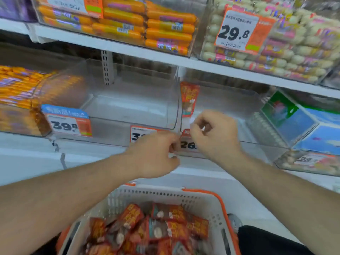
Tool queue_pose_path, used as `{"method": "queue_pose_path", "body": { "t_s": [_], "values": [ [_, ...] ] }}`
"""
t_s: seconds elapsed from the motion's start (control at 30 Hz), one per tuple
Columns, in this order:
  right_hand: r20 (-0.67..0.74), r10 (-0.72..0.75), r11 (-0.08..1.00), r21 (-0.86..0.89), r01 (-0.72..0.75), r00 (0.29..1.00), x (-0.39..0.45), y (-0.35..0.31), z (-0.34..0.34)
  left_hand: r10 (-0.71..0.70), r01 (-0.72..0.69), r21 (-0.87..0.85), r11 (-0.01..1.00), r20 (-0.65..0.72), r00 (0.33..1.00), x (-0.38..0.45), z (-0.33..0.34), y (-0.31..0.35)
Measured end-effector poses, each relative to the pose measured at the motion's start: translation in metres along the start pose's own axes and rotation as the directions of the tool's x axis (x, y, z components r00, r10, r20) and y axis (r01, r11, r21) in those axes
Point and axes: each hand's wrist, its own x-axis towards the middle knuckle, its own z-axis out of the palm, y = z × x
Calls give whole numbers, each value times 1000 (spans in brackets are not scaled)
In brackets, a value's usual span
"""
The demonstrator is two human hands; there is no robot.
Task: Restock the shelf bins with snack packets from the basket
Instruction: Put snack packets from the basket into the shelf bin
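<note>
A white basket (pixel 165 194) with orange handles sits low in front of me, holding several red snack packets (pixel 156 230). One red packet (pixel 189 98) stands inside a clear shelf bin (pixel 230 107), leaning on its left wall. Both hands are at that bin's front, on its price tag (pixel 185 143) reading "26.". My left hand (pixel 156 155) pinches the tag's left edge with curled fingers. My right hand (pixel 215 133) has its fingers curled at the tag's top right corner. The image is blurred there.
To the left stands an empty clear bin (pixel 132 107), then a bin of orange sausage sticks (pixel 22 92). A blue and green box (pixel 298 122) lies in the bin to the right. The upper shelf (pixel 128 48) carries orange sausages and white packets.
</note>
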Motion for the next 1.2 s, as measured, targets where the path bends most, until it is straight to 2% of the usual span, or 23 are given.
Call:
{"method": "queue_pose_path", "body": {
  "t_s": [0.07, 0.1, 0.2, 0.27, 0.37, 0.53, 0.6, 0.67, 0.77, 1.0, 1.13, 1.2],
  "values": [
    [124, 3, 999, 52, -9, 992, -36, -1, 14, -60, 26, 145, 989, 236, 970, -23, 11, -9],
    [199, 29, 997, 70, -44, 980, -52, 1, 22, -88, 30, 191, 981, 307, 948, -31, 17, -14],
    [433, 146, 981, 55, -188, 890, -92, 9, 48, -136, 68, 184, 980, 386, 913, -44, 24, -24],
    [594, 220, 962, -3, -272, 774, -116, 13, 65, -158, 102, 157, 982, 405, 901, -47, 28, -29],
    [756, 342, 924, -164, -344, 558, -144, 19, 90, -148, 95, 139, 986, 449, 881, -48, 35, -34],
    [885, 439, 839, -343, -422, 155, -196, 30, 126, -137, 107, 86, 990, 509, 850, -47, 39, -36],
    [884, 458, 823, -384, -419, 89, -214, 37, 138, -131, 103, 82, 991, 516, 847, -45, 40, -39],
    [875, 480, 806, -414, -422, 59, -223, 39, 142, -134, 111, 77, 991, 517, 845, -44, 40, -41],
    [872, 486, 821, -429, -377, 65, -228, 35, 137, -147, 123, 82, 989, 525, 838, -43, 41, -44],
    [907, 390, 921, -389, -37, 160, -232, 26, 119, -168, 135, 101, 986, 556, 814, -42, 44, -47],
    [944, 281, 945, -303, 119, 172, -226, 18, 108, -166, 123, 114, 986, 567, 807, -42, 46, -48],
    [956, 214, 944, -255, 210, 200, -215, 14, 100, -170, 121, 123, 985, 572, 803, -42, 47, -50]
  ]
}}
